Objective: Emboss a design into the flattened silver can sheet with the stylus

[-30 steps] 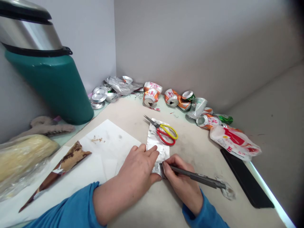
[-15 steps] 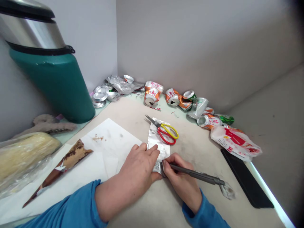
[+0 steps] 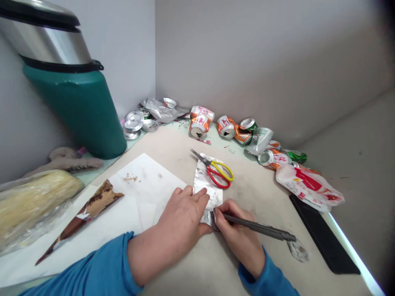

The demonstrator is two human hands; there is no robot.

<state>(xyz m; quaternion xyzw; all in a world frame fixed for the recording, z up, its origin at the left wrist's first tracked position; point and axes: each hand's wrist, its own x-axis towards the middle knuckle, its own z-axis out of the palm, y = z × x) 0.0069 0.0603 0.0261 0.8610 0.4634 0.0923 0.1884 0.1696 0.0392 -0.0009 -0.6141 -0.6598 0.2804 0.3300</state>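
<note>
My left hand (image 3: 182, 216) lies over the lower left part of a silvery metal sheet (image 3: 202, 181), its fingers bent and pressing on it. The sheet's lower end has a dimpled texture. My right hand (image 3: 239, 230) is closed around a dark pen-like tool (image 3: 262, 228), whose tip is hidden at my fingertips beside the dimpled part. Scissors (image 3: 212, 168) with a yellow and a red handle rest on the upper part of the sheet, blades pointing to the upper left.
White paper (image 3: 142, 181) lies left, bearing a brown cone-shaped piece (image 3: 98, 201). A teal bottle (image 3: 77, 111) stands behind it. Crushed cans (image 3: 200, 121) line the back, with metal lids (image 3: 133, 125) at left. A plastic bag (image 3: 308, 185) and black flat object (image 3: 324, 236) are right.
The whole view has shifted slightly, so things appear a little further right. Both hands keep nearly the same pose on the sheet and the tool.
</note>
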